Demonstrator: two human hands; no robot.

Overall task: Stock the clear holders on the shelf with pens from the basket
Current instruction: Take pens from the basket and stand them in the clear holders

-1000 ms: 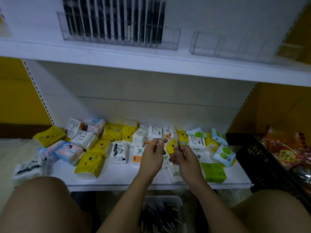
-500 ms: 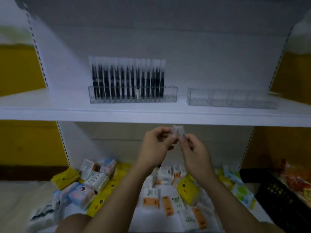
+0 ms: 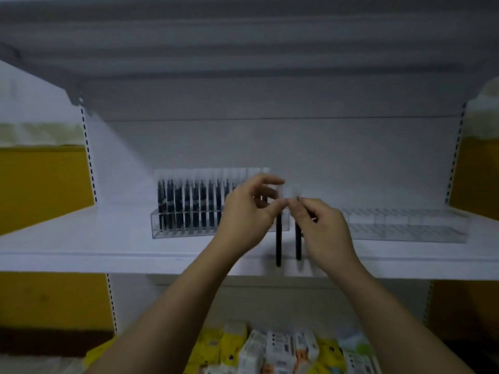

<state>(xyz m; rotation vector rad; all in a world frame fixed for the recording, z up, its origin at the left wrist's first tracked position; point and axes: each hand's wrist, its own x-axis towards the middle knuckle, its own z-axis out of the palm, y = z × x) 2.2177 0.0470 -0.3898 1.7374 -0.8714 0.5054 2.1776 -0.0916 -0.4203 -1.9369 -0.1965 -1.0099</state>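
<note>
My left hand point(image 3: 247, 211) pinches the top of one black pen point(image 3: 278, 244) that hangs straight down. My right hand point(image 3: 321, 225) pinches a second black pen point(image 3: 298, 241) the same way, close beside the first. Both pens hang in front of the white shelf point(image 3: 81, 247), at the gap between two clear holders. The left clear holder point(image 3: 183, 230) holds a row of several upright black pens; its right end is hidden behind my left hand. The right clear holder point(image 3: 405, 228) shows no pens. The basket is out of view.
Below the shelf lies a heap of yellow and white packets point(image 3: 283, 349) on the lower shelf. Perforated uprights point(image 3: 89, 157) frame the bay on both sides, with yellow wall point(image 3: 40, 182) beyond. An upper shelf overhangs at the top.
The view has tilted up from the lower shelf to the pen shelf. Both hands rose from the packets to holder height, and the pens now hang apart, one in each hand.
</note>
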